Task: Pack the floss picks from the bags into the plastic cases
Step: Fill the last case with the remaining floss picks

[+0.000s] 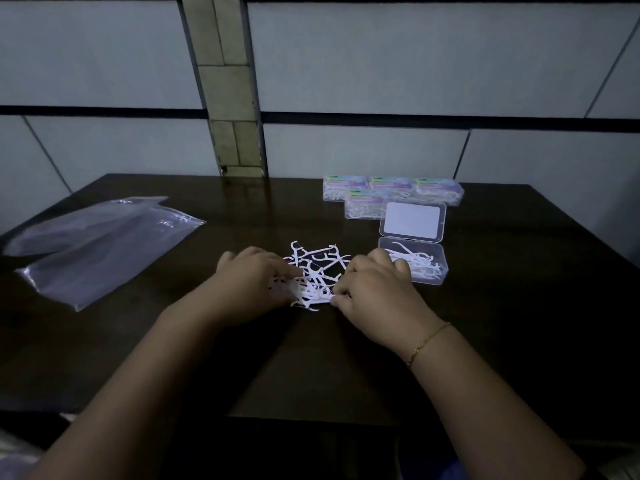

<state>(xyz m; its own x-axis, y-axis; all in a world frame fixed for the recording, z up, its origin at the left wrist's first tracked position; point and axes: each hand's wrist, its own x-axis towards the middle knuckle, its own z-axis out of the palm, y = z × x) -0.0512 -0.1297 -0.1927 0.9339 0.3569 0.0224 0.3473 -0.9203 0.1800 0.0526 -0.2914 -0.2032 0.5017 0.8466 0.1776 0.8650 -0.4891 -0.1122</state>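
Dim tiled room, dark wooden table [485,323]

The dark glossy wooden table [502,323] bore loose white floss picks [317,271]; crumpled clear plastic bags [100,244] lay left of them, and to their right an open clear plastic case [412,244], with closed labelled cases [388,192] beyond it.

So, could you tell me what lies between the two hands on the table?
In the head view, the loose pile of floss picks lies between the left hand and right hand; both touch it.

Lay scattered at mid-table [519,306]: loose floss picks [317,268], between left hand [252,282] and right hand [375,289]. Sat just right of the pile: open case [412,259], picks inside, lid raised behind. Stood behind that: four closed cases [391,195]. Lay far left: two bags [104,251], overlapping.
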